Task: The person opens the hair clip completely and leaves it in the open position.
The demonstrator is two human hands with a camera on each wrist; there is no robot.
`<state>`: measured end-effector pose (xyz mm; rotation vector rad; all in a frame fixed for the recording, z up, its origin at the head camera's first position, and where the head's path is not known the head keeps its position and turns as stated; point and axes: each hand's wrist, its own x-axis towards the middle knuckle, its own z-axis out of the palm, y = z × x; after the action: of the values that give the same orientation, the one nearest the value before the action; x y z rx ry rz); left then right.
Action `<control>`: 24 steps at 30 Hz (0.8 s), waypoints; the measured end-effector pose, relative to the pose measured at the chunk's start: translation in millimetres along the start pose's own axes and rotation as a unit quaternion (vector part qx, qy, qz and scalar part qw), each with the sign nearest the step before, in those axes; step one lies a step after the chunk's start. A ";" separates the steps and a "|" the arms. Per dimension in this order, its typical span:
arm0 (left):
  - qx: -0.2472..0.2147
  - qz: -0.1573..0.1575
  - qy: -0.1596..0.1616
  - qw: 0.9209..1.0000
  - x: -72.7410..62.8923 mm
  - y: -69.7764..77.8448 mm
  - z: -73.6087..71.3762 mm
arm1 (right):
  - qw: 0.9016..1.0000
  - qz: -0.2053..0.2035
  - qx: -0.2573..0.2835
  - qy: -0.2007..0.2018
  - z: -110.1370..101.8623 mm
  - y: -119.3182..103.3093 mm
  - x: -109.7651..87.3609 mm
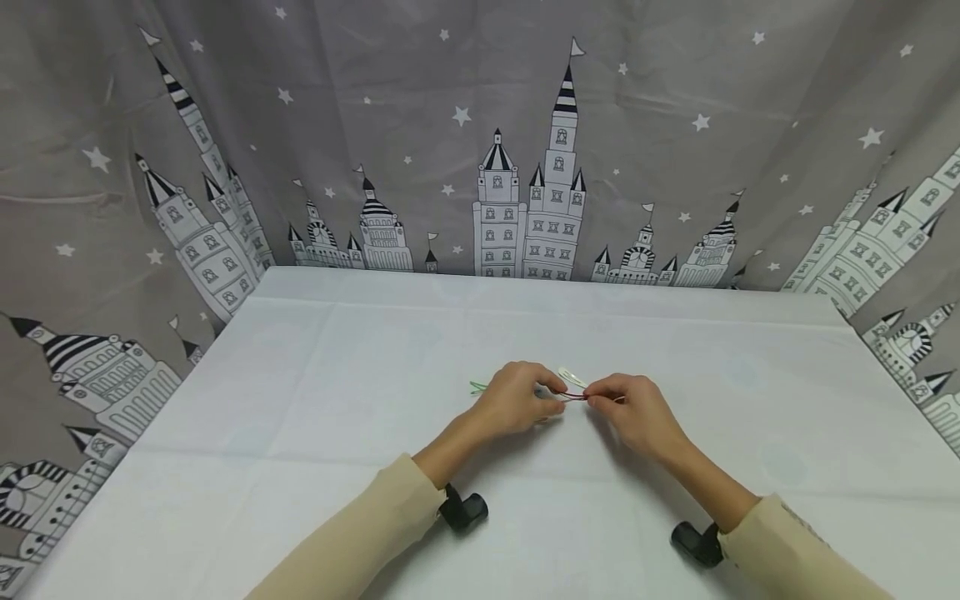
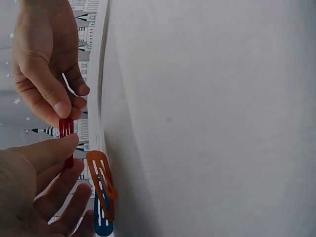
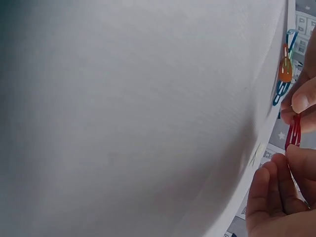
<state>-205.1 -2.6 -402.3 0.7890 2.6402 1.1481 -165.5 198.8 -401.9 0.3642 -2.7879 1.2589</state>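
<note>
A red snap hair clip (image 2: 66,129) stretches between the two hands. My left hand (image 1: 516,400) pinches one end of it between thumb and fingers. At the other end, the thumb and forefinger of my right hand (image 1: 636,415) grip it. The right wrist view shows the clip's slotted red frame (image 3: 294,131) between the fingertips of both hands. Beside the left hand lie an orange hair clip (image 2: 101,182) and a blue hair clip (image 2: 103,228), overlapping one another.
On the white tabletop (image 1: 337,392), a pale hair clip (image 1: 572,377) lies just beyond the hands. A green clip (image 1: 477,387) pokes out behind the left hand. A grey curtain (image 1: 420,100) printed with castles hangs along the table's far edge.
</note>
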 end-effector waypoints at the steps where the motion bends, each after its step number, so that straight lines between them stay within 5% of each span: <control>1: 0.001 0.000 -0.001 1.000 1.3 -1.2 0.6 | 1.000 -0.001 -0.005 -0.001 0.3 0.5 0.6; 24: 0.041 -0.009 -0.014 0.999 11.4 -9.3 6.1 | 0.997 -0.010 -0.072 -0.004 10.6 10.5 7.8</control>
<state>-216.5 2.0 -412.4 0.7882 2.6812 1.0238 -175.1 196.1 -415.5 0.3867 -2.8514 1.0475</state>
